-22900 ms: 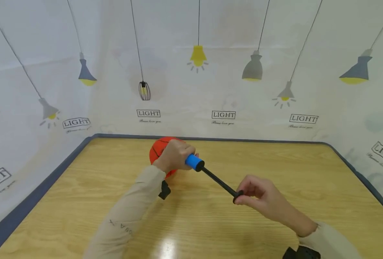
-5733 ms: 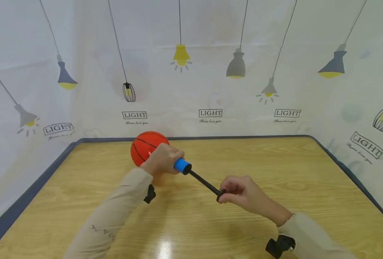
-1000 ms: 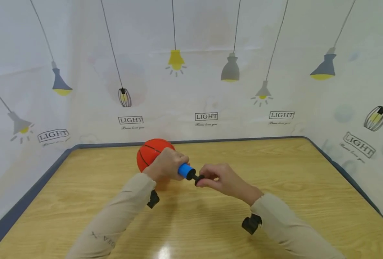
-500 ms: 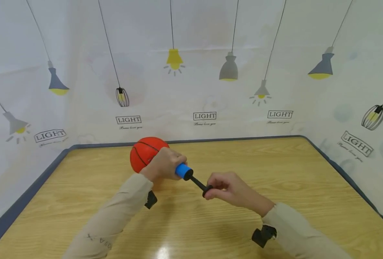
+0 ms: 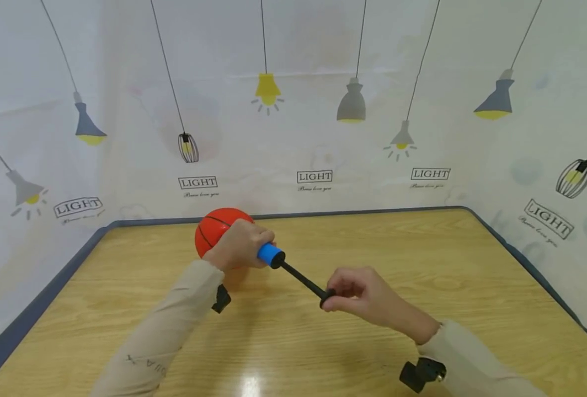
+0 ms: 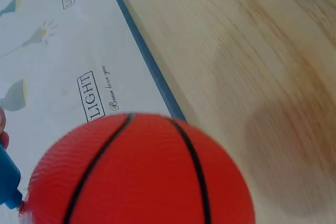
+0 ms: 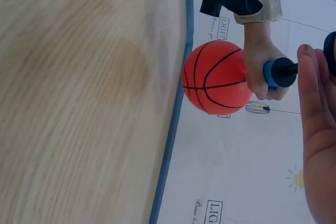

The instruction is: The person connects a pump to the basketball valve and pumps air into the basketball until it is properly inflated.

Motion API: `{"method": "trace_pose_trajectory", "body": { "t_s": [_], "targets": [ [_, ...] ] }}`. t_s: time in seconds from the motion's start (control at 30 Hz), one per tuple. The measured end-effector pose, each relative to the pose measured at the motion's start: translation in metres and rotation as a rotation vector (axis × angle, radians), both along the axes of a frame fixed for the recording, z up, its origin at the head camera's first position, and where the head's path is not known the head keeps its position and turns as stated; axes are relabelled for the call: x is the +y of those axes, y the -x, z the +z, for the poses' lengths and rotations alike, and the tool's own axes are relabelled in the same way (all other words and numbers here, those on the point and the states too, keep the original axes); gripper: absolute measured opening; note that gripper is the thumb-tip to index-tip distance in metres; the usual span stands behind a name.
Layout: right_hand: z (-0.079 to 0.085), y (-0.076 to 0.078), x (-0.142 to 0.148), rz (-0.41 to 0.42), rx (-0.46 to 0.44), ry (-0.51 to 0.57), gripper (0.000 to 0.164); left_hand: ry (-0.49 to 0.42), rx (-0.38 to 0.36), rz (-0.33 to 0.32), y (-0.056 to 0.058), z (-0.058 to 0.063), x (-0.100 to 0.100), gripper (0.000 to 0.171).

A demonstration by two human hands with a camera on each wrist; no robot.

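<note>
My left hand grips the blue barrel of a hand pump, in front of a red ball with black basketball lines. In the left wrist view the pump's tapered blue end meets the ball's left side through a small, blurred piece. A long stretch of black rod shows out of the barrel. At its end, the fingers and thumb of my right hand pinch the black handle. The right wrist view has the ball just beyond the left hand.
The ball and pump are over a wood-grain table with a dark blue edge. Behind it and at both sides hangs a pale sheet printed with lamps. Black cameras sit on both wrists.
Over the last second my right hand has drawn the handle away from the barrel, down and right, baring more rod. The ball and left hand have shifted slightly left. Earlier frames show the rod similarly extended.
</note>
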State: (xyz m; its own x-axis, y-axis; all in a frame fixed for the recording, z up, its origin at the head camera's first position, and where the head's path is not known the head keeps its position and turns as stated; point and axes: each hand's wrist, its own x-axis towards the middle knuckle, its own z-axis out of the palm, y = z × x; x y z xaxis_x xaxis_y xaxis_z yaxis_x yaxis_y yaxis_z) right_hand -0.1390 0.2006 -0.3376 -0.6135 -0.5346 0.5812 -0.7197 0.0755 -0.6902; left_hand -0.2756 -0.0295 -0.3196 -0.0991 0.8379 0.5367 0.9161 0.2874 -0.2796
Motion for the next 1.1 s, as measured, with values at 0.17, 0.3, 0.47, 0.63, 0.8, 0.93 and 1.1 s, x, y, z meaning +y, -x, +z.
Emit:
{"method": "trace_pose_trajectory", "body": {
  "t_s": [0.17,0.3,0.47,0.63,0.8,0.93,1.1],
  "targets": [
    [0.003,0.011,-0.003,0.014,0.055,-0.032,0.011,0.033,0.019,-0.023,-0.002,0.002,0.003,0.022],
    [0.002,0.033,-0.016,-0.049,0.028,-0.066,0.011,0.038,0.068,-0.025,-0.003,0.003,0.009,0.022],
    [-0.001,0.038,-0.021,-0.092,-0.029,-0.060,0.008,0.014,0.068,-0.055,-0.001,0.001,0.009,0.023],
    [0.000,0.014,-0.008,-0.027,-0.045,-0.015,0.009,0.039,0.030,-0.023,0.002,0.000,0.000,0.023],
    [-0.005,0.004,0.003,0.055,-0.083,0.022,0.011,0.052,0.022,0.007,0.002,-0.005,-0.006,0.026],
    [-0.006,0.021,-0.005,0.022,-0.085,-0.002,0.010,0.031,0.044,-0.023,-0.004,-0.005,0.006,0.025],
    [0.007,0.022,-0.019,-0.034,-0.079,-0.032,0.010,0.056,0.069,-0.035,-0.012,-0.002,0.015,0.023]
  ]
}}
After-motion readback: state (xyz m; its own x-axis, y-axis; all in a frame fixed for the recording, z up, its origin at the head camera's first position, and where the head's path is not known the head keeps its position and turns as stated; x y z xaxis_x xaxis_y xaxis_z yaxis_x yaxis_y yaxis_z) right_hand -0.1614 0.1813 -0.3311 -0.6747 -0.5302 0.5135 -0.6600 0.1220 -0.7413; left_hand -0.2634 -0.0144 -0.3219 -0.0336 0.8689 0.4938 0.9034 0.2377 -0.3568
